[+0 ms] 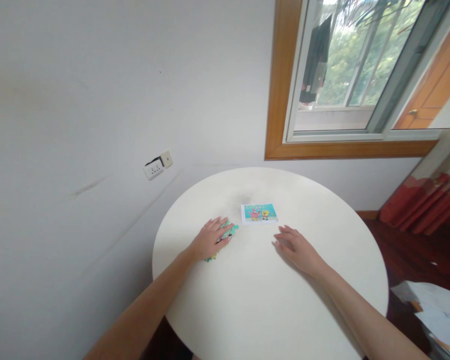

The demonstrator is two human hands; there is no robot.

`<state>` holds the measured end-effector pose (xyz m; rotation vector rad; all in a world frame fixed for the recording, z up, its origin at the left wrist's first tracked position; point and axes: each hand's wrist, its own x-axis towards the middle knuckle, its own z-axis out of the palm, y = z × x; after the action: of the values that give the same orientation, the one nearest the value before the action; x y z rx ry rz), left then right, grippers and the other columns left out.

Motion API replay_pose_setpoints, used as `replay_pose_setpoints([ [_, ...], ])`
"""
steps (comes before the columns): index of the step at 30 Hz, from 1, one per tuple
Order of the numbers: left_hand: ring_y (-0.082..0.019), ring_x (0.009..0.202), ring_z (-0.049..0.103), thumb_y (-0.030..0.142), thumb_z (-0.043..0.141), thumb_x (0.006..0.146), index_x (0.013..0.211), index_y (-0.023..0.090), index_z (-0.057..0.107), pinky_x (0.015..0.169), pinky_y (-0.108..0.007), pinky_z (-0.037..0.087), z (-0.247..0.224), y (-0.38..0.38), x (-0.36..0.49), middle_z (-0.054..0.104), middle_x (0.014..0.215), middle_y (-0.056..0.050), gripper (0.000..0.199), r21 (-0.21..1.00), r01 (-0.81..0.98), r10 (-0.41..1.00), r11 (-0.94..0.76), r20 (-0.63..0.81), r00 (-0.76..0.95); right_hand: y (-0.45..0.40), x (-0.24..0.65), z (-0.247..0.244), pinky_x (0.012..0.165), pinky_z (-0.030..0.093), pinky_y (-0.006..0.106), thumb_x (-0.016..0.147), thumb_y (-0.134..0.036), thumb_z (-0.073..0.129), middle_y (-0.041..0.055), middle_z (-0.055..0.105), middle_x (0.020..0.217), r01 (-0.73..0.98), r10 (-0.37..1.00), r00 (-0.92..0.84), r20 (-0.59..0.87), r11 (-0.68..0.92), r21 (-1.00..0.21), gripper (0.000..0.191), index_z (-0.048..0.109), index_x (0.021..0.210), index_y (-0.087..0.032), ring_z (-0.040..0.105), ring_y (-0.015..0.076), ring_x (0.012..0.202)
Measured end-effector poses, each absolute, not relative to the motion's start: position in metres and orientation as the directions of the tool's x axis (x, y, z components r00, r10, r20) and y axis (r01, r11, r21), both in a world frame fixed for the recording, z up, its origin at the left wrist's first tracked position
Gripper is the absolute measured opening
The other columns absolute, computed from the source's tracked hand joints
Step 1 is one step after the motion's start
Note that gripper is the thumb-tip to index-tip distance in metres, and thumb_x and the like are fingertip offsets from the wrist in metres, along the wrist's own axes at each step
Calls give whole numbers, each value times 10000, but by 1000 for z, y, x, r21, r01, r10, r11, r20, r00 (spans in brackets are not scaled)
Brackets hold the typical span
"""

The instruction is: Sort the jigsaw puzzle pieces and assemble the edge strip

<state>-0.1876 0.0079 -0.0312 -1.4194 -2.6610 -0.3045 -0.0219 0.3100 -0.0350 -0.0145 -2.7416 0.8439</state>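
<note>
Under my left hand (211,238) lies a pile of small jigsaw puzzle pieces (230,231), teal with bits of yellow and pink. The hand is spread flat over the pile and hides much of it. My right hand (293,246) rests on the table with its fingers apart and slightly bent, holding nothing. Between the hands and a little farther back, a picture card (260,213) lies flat, showing a pink starfish and a yellow sponge cartoon figure on teal. My right fingertips are just in front of its right corner, apart from it.
The round white table (255,310) stands against a white wall with a socket (153,169). A wood-framed window (275,100) is at the back right, with a red and cream curtain (427,195) beside it. White papers (440,310) are stacked low at the right.
</note>
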Motion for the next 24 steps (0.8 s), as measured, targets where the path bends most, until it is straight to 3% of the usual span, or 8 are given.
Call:
replay_pose_setpoints([
  [13,-279,1446,299,453,441,981,1428,329,463,1185,-504,225,-21,37,-128,365,1561,-32,465,182,886,869,427,188,-457,311,-23,-38,1144,309,541,913,-385,536,140,591,1368,-85,102,-955,279,807,-585,339,711,1143,-207,456,297,1354],
  [24,-299,1436,300,429,495,955,1408,303,483,1175,-526,230,-20,86,-93,405,1530,-77,470,226,899,883,375,210,-421,313,-27,-42,1109,383,478,895,-349,538,125,643,1291,-126,127,-930,346,773,-621,334,709,1138,-197,516,276,1290],
])
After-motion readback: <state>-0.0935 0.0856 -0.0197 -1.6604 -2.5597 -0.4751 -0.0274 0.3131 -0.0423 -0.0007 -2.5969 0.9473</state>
